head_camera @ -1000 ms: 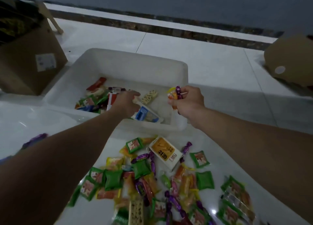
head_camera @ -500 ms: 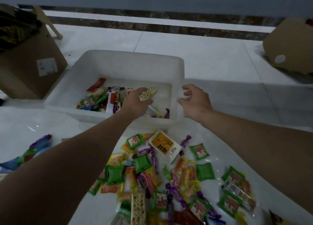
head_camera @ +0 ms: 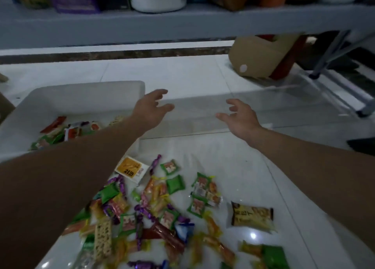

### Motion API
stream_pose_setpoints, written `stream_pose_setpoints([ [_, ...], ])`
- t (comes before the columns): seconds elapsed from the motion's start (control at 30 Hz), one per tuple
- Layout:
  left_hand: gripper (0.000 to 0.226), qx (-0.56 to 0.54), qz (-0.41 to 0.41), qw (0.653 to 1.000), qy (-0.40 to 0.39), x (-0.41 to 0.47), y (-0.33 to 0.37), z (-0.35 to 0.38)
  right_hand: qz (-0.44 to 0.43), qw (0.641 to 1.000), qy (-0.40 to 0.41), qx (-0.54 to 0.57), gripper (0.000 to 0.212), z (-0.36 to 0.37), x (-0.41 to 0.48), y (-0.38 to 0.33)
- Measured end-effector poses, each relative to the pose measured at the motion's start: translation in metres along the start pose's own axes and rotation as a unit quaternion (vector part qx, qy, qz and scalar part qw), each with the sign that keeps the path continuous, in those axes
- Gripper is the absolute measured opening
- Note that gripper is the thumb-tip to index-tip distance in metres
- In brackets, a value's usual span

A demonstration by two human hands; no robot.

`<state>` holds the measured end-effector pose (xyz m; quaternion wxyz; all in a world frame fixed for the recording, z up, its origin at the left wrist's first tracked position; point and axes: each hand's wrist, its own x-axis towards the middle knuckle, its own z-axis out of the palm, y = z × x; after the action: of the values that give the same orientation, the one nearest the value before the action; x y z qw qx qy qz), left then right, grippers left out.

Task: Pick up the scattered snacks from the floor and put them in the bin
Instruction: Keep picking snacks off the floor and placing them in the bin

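Note:
A white plastic bin [head_camera: 85,94] stands on the floor at the left, with several wrapped snacks [head_camera: 67,130] inside. My left hand [head_camera: 151,106] hovers just past the bin's right edge, fingers spread and holding nothing. Further right, above the bare tiles, my right hand [head_camera: 240,118] is also open and holds nothing. Below my arms a scatter of snacks [head_camera: 158,206] lies on the floor: green, orange and purple wrappers, an orange-and-white packet [head_camera: 129,168] and a tan packet [head_camera: 251,218].
A grey shelf [head_camera: 182,23] with jars and boxes runs across the top. A brown cardboard box [head_camera: 261,55] lies under it at the right, beside metal legs [head_camera: 332,57]. White floor tiles [head_camera: 192,76] stretch beyond the bin.
Both hands dropped their snacks into the bin and opened. They have moved away to the right of the bin, and my view has swung right and up.

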<state>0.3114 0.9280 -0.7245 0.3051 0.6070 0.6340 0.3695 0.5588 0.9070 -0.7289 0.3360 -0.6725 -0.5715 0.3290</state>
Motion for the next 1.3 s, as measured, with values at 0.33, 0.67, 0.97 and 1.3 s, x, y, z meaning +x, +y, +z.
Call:
stream_pose_setpoints([
  [0.33,0.051,-0.004,0.001,0.995,-0.098,-0.063,0.017,0.162,0.046,0.999,0.0,0.0,0.059,-0.045,-0.043,0.112],
  [0.67,0.049,0.006,-0.08,0.987,-0.141,-0.118,-0.035,0.218,-0.026,0.906,-0.296,-0.3,0.085,-0.03,-0.099,0.202],
  [0.97,0.046,0.051,-0.103,0.987,-0.115,-0.121,-0.059,0.2,-0.088,0.862,-0.324,-0.38,0.045,-0.006,-0.099,0.236],
  [1.3,0.098,0.362,0.054,0.878,-0.308,-0.118,-0.099,0.204,0.064,0.983,-0.053,-0.161,0.046,0.008,-0.066,0.212],
])
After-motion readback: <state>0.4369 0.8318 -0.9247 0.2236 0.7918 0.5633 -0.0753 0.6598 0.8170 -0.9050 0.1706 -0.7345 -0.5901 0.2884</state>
